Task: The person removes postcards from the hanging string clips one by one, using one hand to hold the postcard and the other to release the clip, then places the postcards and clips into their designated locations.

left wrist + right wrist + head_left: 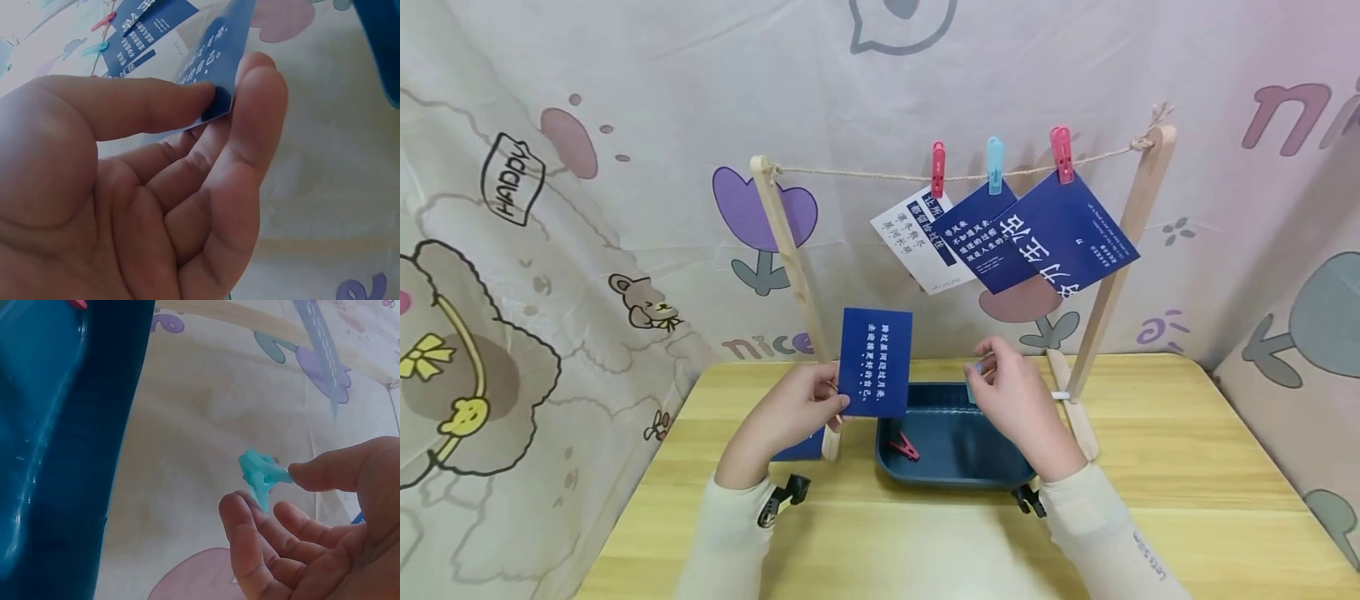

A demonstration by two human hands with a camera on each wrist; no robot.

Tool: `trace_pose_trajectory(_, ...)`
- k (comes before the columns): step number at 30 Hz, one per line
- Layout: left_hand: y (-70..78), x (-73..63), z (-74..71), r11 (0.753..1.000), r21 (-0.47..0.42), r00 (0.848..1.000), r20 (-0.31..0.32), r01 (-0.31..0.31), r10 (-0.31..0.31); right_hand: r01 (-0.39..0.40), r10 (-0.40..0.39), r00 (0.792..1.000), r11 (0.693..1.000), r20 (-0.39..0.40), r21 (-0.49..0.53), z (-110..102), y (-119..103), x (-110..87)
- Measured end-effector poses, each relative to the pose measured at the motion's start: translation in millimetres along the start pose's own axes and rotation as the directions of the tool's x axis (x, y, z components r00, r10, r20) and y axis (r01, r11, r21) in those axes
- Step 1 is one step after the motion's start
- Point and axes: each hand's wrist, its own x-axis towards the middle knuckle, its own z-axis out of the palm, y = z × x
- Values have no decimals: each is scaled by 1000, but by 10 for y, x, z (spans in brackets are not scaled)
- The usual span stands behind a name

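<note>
My left hand point(808, 398) pinches a blue card point(876, 362) with white writing by its lower left edge, between thumb and fingers. In the left wrist view the thumb presses on a corner of that card point(219, 69). Above the dark blue tray point(955, 482), my right hand point(1009, 385) holds a light blue clothespin point(262, 472) between thumb and fingertips. A red clothespin point(905, 447) lies inside the tray at its left. Behind the hands, a string point(865, 173) carries three cards, clipped by a red clothespin point(938, 171), a blue clothespin point(995, 165) and a pink clothespin point(1062, 154).
Two wooden posts, the left post point(790, 250) and the right post point(1123, 258), hold up the string. Another blue card point(799, 448) lies on the wooden table point(1195, 467) by the left post's foot. A patterned cloth point(662, 100) hangs behind.
</note>
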Motion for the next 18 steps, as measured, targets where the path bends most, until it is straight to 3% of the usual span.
trace_pose_trajectory(5, -184, -90, -74, 999, -43, 999, 41, -19, 20, -10, 10, 1000, 999, 3, -30, 22, 15, 4)
trace_pose_trajectory(18, -529, -252, -346, 998, -64, 993, 117, 14, -6, -35, 38, 999, 996, 35, -86, 92, -1, 1)
